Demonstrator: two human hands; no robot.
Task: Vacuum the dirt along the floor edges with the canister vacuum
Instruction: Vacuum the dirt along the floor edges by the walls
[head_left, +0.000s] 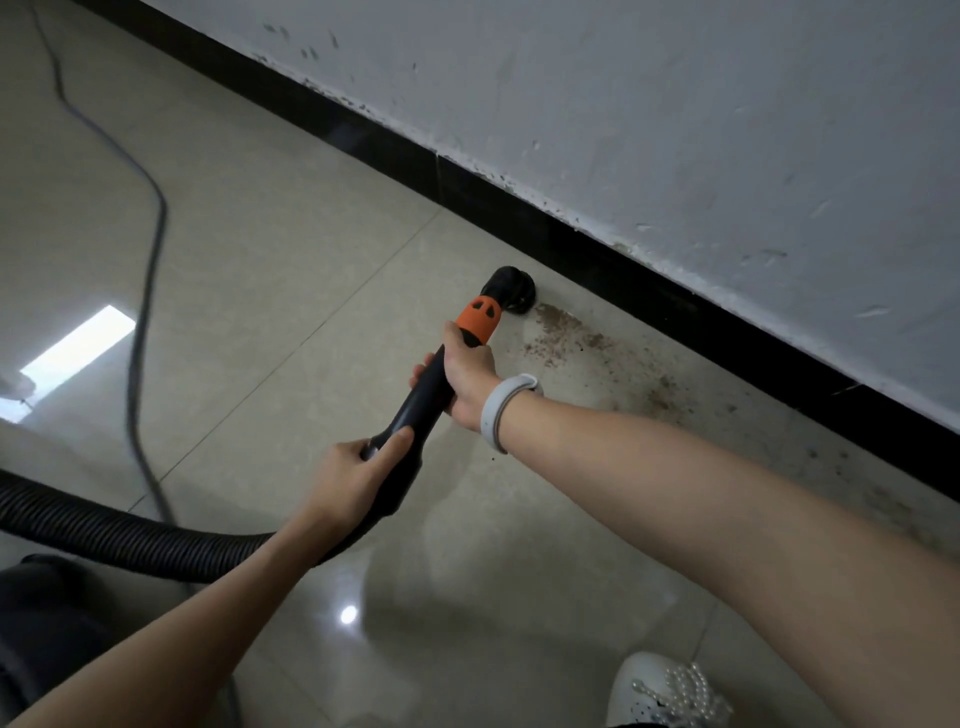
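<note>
Gripping the wand (423, 395) with your right hand (467, 384) and left hand (353, 475) both closed around it, you are holding the nozzle (511, 291) beside the black baseboard (649, 280); be sweeping slowly over the dirt (587, 343) lying just along that baseboard.

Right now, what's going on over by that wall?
A person is vacuuming along the black baseboard. The right hand grips the black wand just below its orange collar, and the left hand holds the wand's lower end where the ribbed hose joins. The round brush nozzle sits on the tile floor at the near end of a patch of brown dirt. Most of that dirt is not yet picked up and trails on along the wall.
</note>
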